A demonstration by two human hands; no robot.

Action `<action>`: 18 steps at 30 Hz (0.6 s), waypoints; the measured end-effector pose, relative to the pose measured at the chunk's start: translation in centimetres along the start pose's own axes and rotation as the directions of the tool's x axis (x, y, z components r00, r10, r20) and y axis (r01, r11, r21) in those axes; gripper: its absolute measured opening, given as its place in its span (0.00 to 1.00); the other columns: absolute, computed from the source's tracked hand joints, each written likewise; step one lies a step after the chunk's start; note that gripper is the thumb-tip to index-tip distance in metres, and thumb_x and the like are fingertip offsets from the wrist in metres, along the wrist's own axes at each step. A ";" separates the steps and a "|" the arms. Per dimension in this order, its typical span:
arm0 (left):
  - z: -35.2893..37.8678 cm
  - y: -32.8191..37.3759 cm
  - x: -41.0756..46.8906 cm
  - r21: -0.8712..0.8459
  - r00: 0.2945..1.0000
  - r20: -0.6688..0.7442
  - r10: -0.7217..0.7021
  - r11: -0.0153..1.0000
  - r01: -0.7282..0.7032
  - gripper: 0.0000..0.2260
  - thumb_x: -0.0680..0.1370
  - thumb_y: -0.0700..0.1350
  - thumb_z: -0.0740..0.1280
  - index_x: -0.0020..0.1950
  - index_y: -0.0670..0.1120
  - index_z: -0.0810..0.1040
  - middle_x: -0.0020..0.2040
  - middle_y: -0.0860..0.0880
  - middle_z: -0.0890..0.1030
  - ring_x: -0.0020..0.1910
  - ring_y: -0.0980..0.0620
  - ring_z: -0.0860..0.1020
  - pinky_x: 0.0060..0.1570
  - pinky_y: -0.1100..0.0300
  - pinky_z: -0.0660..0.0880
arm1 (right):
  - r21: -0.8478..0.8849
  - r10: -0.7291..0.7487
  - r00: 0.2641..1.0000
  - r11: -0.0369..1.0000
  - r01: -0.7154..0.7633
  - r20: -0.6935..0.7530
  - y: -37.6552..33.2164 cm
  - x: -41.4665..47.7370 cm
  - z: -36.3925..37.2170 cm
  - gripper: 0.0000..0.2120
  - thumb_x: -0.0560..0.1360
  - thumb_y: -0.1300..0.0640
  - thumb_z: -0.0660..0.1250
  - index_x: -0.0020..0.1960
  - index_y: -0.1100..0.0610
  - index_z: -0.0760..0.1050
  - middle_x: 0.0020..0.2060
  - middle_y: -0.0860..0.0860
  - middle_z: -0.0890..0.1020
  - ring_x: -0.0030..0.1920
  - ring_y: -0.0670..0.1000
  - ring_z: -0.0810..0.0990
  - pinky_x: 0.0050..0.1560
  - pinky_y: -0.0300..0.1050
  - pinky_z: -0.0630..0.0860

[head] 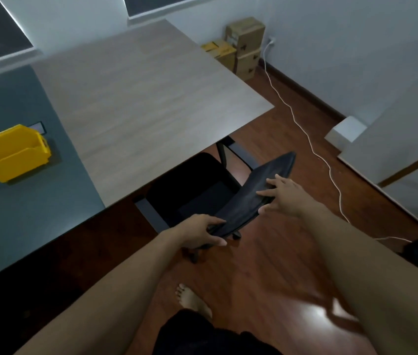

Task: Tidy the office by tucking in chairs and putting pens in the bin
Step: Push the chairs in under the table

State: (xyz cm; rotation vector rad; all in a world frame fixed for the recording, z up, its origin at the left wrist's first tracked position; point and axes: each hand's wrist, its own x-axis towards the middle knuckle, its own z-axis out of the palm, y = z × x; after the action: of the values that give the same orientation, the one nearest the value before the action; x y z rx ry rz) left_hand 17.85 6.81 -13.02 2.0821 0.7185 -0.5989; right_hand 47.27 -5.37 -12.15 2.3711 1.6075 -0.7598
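Observation:
A black office chair (pixel 197 190) stands at the near edge of the light wooden desk (pixel 138 98), its seat partly under the desktop. My left hand (pixel 197 233) is closed around the left end of the chair's backrest (pixel 254 193). My right hand (pixel 283 197) lies on the top edge of the backrest with its fingers spread, thumb underneath. A yellow plastic bin (pixel 10 152) sits on the grey-green part of the desk at the far left. No pens are visible.
Cardboard boxes (pixel 241 47) are stacked in the far corner. A white cable (pixel 313 147) trails across the wooden floor to the right of the chair. A white box (pixel 346 131) and a pale cabinet (pixel 408 149) stand at the right. My bare foot (pixel 192 301) is behind the chair.

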 end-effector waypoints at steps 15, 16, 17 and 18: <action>-8.9 -6.3 3.6 -0.023 0.992 -0.123 0.009 1.000 -0.012 0.27 0.81 0.60 0.69 0.80 0.64 0.69 0.74 0.53 0.76 0.71 0.48 0.74 0.69 0.52 0.72 | 0.371 0.020 0.997 0.929 0.007 -0.071 -3.1 10.2 -1.6 0.37 0.70 0.30 0.71 0.76 0.41 0.72 0.83 0.45 0.55 0.83 0.48 0.38 0.81 0.62 0.54; -9.2 -6.7 3.8 -0.032 0.989 -0.146 0.005 0.999 -0.010 0.26 0.82 0.59 0.68 0.80 0.63 0.70 0.73 0.53 0.77 0.69 0.49 0.75 0.66 0.54 0.73 | 0.375 0.025 0.997 0.927 0.005 -0.076 -3.4 10.9 -1.9 0.37 0.70 0.30 0.72 0.76 0.41 0.72 0.83 0.45 0.54 0.83 0.48 0.37 0.81 0.62 0.54; -9.6 -7.0 4.0 -0.038 0.987 -0.162 0.003 0.999 -0.009 0.25 0.82 0.59 0.68 0.79 0.63 0.70 0.71 0.53 0.78 0.67 0.50 0.76 0.64 0.56 0.73 | 0.377 0.027 0.997 0.926 0.004 -0.078 -3.6 11.5 -2.1 0.37 0.70 0.30 0.72 0.76 0.41 0.72 0.83 0.45 0.54 0.83 0.48 0.37 0.81 0.62 0.54; -10.1 -7.3 4.4 -0.043 0.985 -0.173 -0.003 0.999 -0.005 0.24 0.83 0.58 0.68 0.79 0.63 0.71 0.70 0.52 0.78 0.65 0.51 0.77 0.62 0.57 0.73 | 0.380 0.027 0.997 0.925 0.003 -0.074 -3.8 12.2 -2.5 0.37 0.71 0.31 0.72 0.76 0.42 0.72 0.83 0.45 0.54 0.83 0.48 0.37 0.81 0.62 0.53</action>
State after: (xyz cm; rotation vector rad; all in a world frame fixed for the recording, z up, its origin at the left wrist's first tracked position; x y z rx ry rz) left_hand 17.70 19.96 -14.44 2.1118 0.8216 -0.4006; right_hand 48.07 7.12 -15.68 2.7003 1.5928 -1.0758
